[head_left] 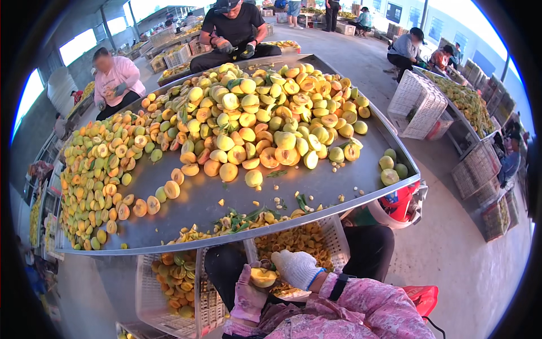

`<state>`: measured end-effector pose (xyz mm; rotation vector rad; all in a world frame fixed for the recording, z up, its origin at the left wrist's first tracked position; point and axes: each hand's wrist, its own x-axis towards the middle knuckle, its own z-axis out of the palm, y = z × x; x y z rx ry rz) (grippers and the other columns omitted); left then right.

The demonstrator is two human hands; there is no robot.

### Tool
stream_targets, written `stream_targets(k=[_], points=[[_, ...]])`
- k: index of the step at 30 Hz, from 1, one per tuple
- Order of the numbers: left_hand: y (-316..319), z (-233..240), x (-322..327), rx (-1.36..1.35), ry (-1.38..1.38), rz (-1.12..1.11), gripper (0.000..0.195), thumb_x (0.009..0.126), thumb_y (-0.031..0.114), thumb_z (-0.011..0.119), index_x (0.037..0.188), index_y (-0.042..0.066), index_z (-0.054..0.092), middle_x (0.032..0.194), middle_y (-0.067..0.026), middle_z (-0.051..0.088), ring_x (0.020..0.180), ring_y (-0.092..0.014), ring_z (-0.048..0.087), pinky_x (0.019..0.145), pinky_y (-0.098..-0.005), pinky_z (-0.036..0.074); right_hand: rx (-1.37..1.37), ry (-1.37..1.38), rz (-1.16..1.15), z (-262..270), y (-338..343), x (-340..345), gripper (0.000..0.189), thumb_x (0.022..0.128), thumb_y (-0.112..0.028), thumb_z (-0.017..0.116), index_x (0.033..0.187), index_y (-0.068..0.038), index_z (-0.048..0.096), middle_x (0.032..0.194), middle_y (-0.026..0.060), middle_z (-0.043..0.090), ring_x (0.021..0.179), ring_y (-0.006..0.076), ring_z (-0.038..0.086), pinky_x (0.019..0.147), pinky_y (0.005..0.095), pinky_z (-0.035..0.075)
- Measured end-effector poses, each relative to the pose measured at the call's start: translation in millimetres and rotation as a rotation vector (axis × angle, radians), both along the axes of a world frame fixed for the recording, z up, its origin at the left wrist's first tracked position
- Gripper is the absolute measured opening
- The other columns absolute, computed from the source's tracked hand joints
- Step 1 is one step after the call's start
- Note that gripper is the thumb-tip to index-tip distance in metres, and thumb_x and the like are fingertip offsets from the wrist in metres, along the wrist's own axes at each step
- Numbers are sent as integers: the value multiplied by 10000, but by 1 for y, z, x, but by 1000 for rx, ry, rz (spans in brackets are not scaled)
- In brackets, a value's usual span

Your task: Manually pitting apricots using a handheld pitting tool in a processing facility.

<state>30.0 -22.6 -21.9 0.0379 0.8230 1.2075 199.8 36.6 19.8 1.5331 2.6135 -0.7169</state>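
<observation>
My left hand (250, 296), in a pinkish stained glove, is closed around a halved yellow peach (262, 277), its cut side facing up. Against the far side of that half is my right hand (295, 268), in a white knitted glove with a blue cuff edge; its fingers are curled, and what they hold is hidden. Beneath both hands, a plastic crate (337, 241) contains peach trimmings (292, 241). In front of me a metal table (194, 212) bears a large heap of halved peaches (254, 123).
A crate of peach pieces (144, 292) stands left of my legs. A red bucket (398, 207) is under the table's right corner, near several greenish peaches (389, 176). Leaves and scraps (241, 222) lie along the near edge. Two people sit across the table; others work farther off.
</observation>
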Motion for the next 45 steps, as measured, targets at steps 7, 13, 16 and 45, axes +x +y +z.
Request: stream_targets(k=[7, 13, 16, 45], points=[[6, 1, 3, -59, -64, 37, 466, 935, 478, 584, 1126, 54, 612, 1110, -151, 656, 1077, -341, 627, 857, -572, 537, 56, 29, -35, -13, 11, 3, 248, 868, -222, 626, 1047, -63, 560, 890, 171, 650, 752, 376, 696, 587, 470, 558], [4, 3, -42, 454, -242, 88, 485, 912, 314, 639, 1280, 17, 531, 1189, -149, 607, 1110, -310, 610, 856, -462, 540, -281, 290, -98, 16, 24, 16, 315, 775, -280, 679, 964, -35, 622, 810, 244, 657, 815, 425, 654, 728, 495, 515], [-3, 69, -97, 320, 310, 339, 460, 990, 325, 575, 1328, 16, 530, 1305, -167, 593, 1155, -304, 606, 896, -382, 551, -298, 391, -183, 51, 51, 49, 348, 732, -293, 717, 948, -37, 625, 806, 222, 663, 790, 412, 658, 712, 459, 527], [64, 64, 19, 263, 415, -5, 354, 945, 214, 612, 1261, 58, 575, 1211, -114, 633, 1091, -271, 620, 915, -431, 501, 70, 483, -459, 42, 171, 57, 378, 712, -276, 757, 978, -34, 641, 885, 205, 687, 861, 388, 669, 769, 420, 538]])
